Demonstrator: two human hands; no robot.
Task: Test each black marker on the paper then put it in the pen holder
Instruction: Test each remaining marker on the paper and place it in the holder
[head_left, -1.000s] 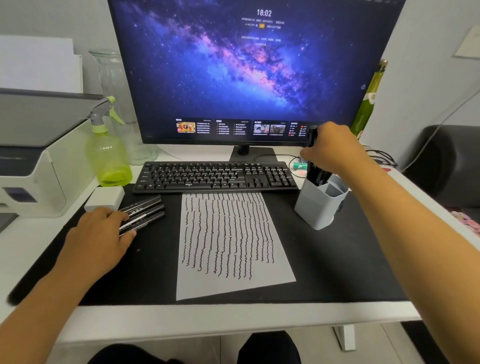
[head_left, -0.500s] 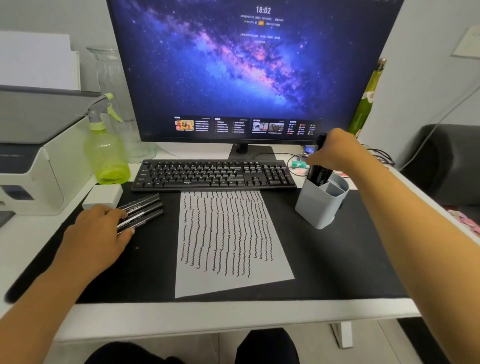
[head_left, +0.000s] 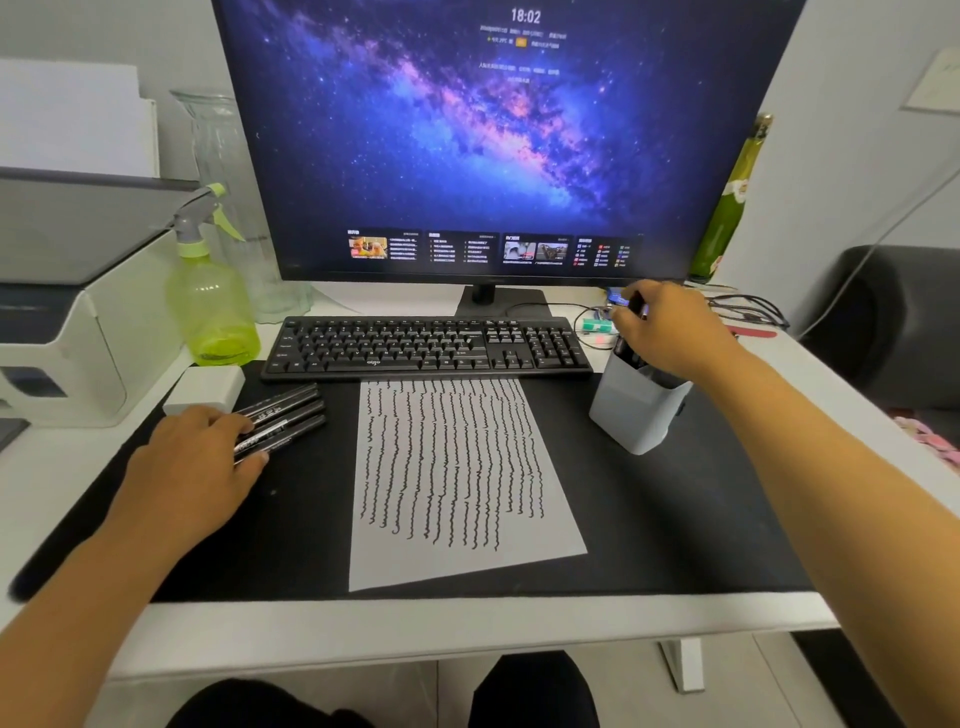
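Right hand: upper right of frame, fingers curled round the top of a black marker, which stands upright with its lower end inside the pale grey square plastic pen holder. Further black markers are visible in the holder beneath the hand.

Left hand: lower left of centre, palm down, fingers relaxed and resting on the near ends of a row of loose black markers with white lettering. These lie side by side on the black desk mat, angled toward the upper right.

White sheet of paper: centre of frame, flat on the mat between the two hands, covered with columns of wavy black test lines.

Black full-size keyboard: just above the paper's top edge.

Wide monitor with starry purple wallpaper: upper centre.

Translucent lime-green spray bottle with grey trigger: left of the keyboard.

Small white rectangular box: just above the left hand.

Grey-and-white printer: left edge.

Green glass bottle: upper right, beside the monitor.
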